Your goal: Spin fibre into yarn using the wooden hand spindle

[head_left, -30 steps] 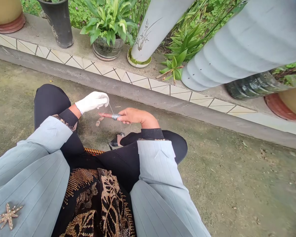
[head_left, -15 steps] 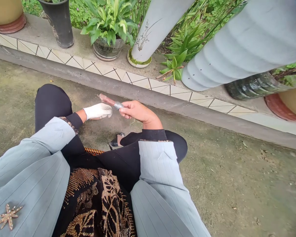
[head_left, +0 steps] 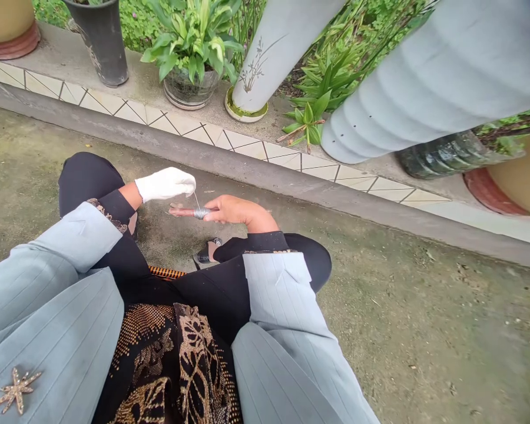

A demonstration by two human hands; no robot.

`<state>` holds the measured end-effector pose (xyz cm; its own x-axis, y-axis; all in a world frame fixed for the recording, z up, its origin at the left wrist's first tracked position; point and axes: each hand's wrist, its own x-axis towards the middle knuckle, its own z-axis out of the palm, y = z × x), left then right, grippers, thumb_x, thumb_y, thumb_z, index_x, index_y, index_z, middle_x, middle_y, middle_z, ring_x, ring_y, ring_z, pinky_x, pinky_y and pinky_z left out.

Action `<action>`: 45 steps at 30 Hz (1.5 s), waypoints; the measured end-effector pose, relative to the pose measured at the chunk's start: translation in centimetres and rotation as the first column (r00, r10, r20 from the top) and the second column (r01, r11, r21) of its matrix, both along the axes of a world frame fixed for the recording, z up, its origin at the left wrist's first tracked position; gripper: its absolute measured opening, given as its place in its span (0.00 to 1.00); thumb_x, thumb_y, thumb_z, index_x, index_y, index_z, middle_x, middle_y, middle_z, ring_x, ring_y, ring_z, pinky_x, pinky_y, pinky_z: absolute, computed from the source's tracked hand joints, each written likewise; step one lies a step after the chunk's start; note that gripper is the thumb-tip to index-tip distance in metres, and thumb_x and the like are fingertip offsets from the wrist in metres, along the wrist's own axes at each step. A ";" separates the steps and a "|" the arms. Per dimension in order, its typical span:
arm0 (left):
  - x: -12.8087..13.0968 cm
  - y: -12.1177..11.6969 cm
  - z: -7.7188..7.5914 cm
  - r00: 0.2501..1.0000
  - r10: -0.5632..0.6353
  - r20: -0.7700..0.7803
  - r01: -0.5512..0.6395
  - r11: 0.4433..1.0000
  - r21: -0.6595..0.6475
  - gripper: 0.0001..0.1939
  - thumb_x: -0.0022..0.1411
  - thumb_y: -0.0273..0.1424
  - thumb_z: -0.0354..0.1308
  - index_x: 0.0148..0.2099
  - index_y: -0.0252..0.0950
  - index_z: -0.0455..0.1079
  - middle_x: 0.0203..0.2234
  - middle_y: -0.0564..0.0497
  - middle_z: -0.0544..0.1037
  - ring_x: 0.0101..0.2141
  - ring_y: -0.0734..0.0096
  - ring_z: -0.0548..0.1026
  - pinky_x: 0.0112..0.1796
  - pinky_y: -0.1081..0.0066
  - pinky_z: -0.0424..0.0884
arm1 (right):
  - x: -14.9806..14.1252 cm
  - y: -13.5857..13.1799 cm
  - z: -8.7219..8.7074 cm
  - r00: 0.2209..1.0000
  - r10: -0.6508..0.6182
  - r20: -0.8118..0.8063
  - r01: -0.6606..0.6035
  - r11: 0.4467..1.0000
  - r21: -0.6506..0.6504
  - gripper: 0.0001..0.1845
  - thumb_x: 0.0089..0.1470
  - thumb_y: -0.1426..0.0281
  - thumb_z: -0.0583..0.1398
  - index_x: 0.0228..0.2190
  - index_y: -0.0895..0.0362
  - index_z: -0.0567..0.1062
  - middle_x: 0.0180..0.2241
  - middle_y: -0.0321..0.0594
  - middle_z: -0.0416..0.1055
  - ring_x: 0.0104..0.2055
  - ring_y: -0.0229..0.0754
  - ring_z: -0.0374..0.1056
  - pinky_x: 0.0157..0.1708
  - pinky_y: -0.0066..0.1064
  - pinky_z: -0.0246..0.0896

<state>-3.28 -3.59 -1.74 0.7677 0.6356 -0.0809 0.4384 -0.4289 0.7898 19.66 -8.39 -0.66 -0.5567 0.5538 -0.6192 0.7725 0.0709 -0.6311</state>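
Observation:
My bare right hand grips one end of a short reddish-brown stick that points left, nearly level. Close to my fingertips, several turns of thin silvery wire are wound round the stick. A single strand rises from these turns to my left hand, which wears a white glove and is closed on the strand's upper part. My left hand is above and to the left of the wound part, apart from the stick. The far end of the stick looks pale and ragged. Its other end is hidden in my right hand.
Beyond my hands runs a low concrete ledge with a tiled edge. On it stand a black pot, a leafy plant in a clear pot, a slim grey column and a wide ribbed one. Concrete floor lies around my legs.
My left hand has moved up and left, away from the stick, and the strand now shows taut between them. My right hand has lowered slightly, turning the stick closer to level.

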 end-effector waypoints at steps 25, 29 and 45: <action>1.8 6.5 3.2 0.971 -0.238 -0.004 0.232 0.948 -0.218 0.08 0.57 0.32 0.57 0.29 0.33 0.73 0.23 0.53 0.73 0.25 0.76 0.67 0.29 0.76 0.62 | 2.1 4.8 3.1 0.980 0.132 -0.146 -0.152 0.978 -0.140 0.11 0.53 0.63 0.61 0.26 0.58 0.72 0.22 0.34 0.67 0.23 0.34 0.60 0.25 0.28 0.52; 3.2 5.8 2.0 0.978 -0.154 0.142 0.194 0.922 -0.336 0.13 0.60 0.38 0.58 0.32 0.31 0.71 0.22 0.52 0.72 0.22 0.78 0.66 0.25 0.76 0.62 | 2.2 3.8 4.4 0.893 -0.113 -0.435 0.071 0.991 -0.113 0.16 0.51 0.57 0.64 0.29 0.59 0.73 0.23 0.34 0.67 0.23 0.32 0.59 0.24 0.26 0.53; 3.6 3.6 3.3 0.981 -0.161 0.111 0.186 0.942 -0.280 0.12 0.62 0.34 0.54 0.34 0.31 0.74 0.23 0.52 0.74 0.21 0.80 0.67 0.26 0.76 0.62 | 4.0 5.1 2.2 0.861 -0.503 0.079 0.444 0.817 0.369 0.13 0.57 0.62 0.60 0.25 0.58 0.70 0.21 0.37 0.67 0.23 0.36 0.61 0.28 0.31 0.55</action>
<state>0.33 -0.03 1.60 0.8762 0.4510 -0.1700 0.3030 -0.2412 0.9219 23.71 -3.33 1.54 -0.0784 0.9071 -0.4136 0.8542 -0.1527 -0.4970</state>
